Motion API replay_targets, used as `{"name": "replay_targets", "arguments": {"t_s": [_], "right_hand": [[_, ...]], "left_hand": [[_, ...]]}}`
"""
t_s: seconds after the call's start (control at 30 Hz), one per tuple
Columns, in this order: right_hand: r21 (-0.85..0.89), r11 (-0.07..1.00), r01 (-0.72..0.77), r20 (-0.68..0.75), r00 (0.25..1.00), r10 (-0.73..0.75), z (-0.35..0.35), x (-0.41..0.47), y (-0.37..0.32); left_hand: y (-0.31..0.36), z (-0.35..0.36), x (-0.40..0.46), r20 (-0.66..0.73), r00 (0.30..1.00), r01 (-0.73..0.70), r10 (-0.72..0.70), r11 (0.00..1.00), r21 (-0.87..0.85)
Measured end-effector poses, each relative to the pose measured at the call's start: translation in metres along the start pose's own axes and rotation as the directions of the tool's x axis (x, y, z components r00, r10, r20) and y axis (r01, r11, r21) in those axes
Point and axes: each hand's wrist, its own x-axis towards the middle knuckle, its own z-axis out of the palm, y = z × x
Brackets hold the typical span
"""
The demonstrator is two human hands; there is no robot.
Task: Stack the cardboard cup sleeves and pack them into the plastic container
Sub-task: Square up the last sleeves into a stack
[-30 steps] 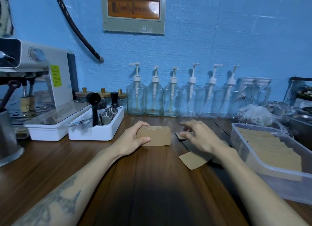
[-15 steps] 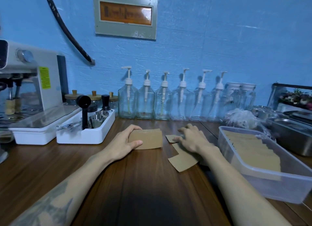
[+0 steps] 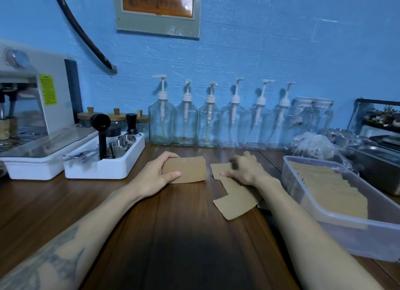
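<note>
While beside container wall [image 3: 307,194], right hand [image 3: 246,170] on loose sleeves [image 3: 236,201].

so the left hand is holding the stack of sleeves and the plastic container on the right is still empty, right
Not quite. The left hand does hold the stack of sleeves, but the plastic container on the right is not empty: the head view shows a row of cardboard sleeves already packed inside it.

Two bare arms, no sleeves

The left hand [image 3: 155,177] and right hand [image 3: 246,170] are wearing nothing, and the left arm is showing a dark tattoo.
</note>
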Motion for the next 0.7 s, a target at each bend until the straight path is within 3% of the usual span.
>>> {"name": "replay_targets", "arguments": {"t_s": [0.17, 0.43, 0.5, 0.57, 0.7], "right_hand": [[0.153, 0.977, 0.147, -0.161, 0.979, -0.122, -0.003, 0.0, 0.003], [0.256, 0.936, 0.241, -0.362, 0.922, -0.138, -0.013, -0.01, -0.012], [0.453, 0.852, 0.263, -0.428, 0.902, -0.051, -0.019, -0.012, -0.022], [0.678, 0.661, 0.322, -0.433, 0.901, 0.005, -0.024, -0.017, -0.034], [0.799, 0.478, 0.366, -0.35, 0.928, -0.126, -0.023, -0.033, -0.05]], "left_hand": [[0.0, -0.003, -0.002, -0.014, 1.0, 0.013, -0.013, 1.0, 0.006], [0.0, -0.003, -0.003, -0.006, 1.0, 0.03, -0.03, 0.999, 0.024], [0.0, -0.003, -0.003, 0.007, 0.999, 0.036, -0.036, 0.999, 0.037], [0.001, -0.003, -0.004, 0.026, 0.999, 0.046, -0.047, 0.998, 0.051], [0.004, -0.002, -0.005, 0.046, 0.997, 0.066, -0.069, 0.997, 0.049]]}}
